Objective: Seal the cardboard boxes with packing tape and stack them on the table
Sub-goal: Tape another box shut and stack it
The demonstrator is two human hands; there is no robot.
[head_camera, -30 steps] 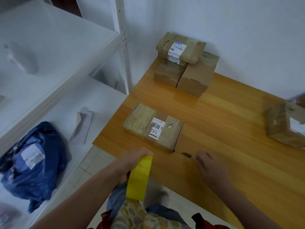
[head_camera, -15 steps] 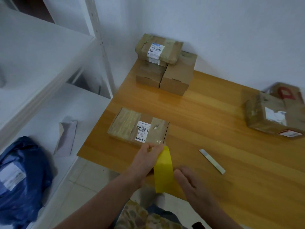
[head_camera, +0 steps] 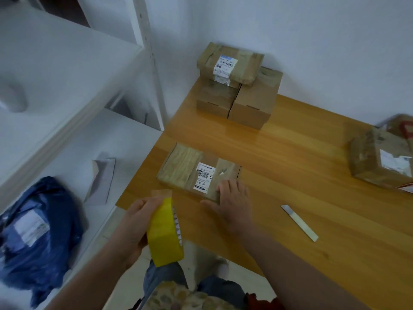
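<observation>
1. Cardboard box [head_camera: 196,173] lies by table's [head_camera: 290,175] front-left corner; R hand [head_camera: 232,198] rests flat on its near end, fingers relaxed.
2. L hand [head_camera: 136,222] grips yellow tape roll [head_camera: 164,236], off the front edge.
3. Progress: stack [head_camera: 237,86] at back-left corner looks done; this box + boxes [head_camera: 380,159] at right edge prob. left.
</observation>
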